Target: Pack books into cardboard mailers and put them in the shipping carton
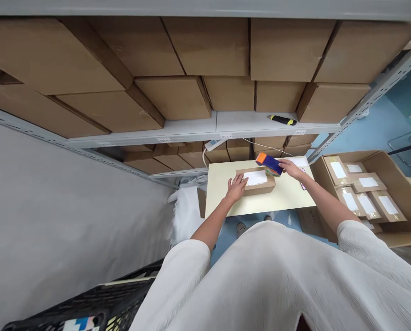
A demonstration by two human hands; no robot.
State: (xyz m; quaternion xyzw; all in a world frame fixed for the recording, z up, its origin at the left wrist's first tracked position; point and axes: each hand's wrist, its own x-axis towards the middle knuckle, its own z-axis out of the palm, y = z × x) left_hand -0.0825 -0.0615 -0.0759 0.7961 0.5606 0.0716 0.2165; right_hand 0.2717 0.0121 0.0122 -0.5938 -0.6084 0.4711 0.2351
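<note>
A small cardboard box [260,188] with a white label [255,178] on top lies on the pale yellow tabletop [222,202]. My left hand [236,188] rests on the left end of the box, fingers spread over its edge and the label. In my right hand [290,168] is a blue and orange tape dispenser [270,163], gripped at its right end. The dispenser is at the box's far right corner; whether it touches the box I cannot tell. A phone [302,180] lies partly hidden by my right forearm.
Shelves of cardboard boxes [173,96] stand ahead, with a yellow and black utility knife [283,120] on one. To the right, a large open carton [395,177] holds several labelled boxes. A power strip [215,144] hangs behind the table; a black crate [122,301] stands lower left.
</note>
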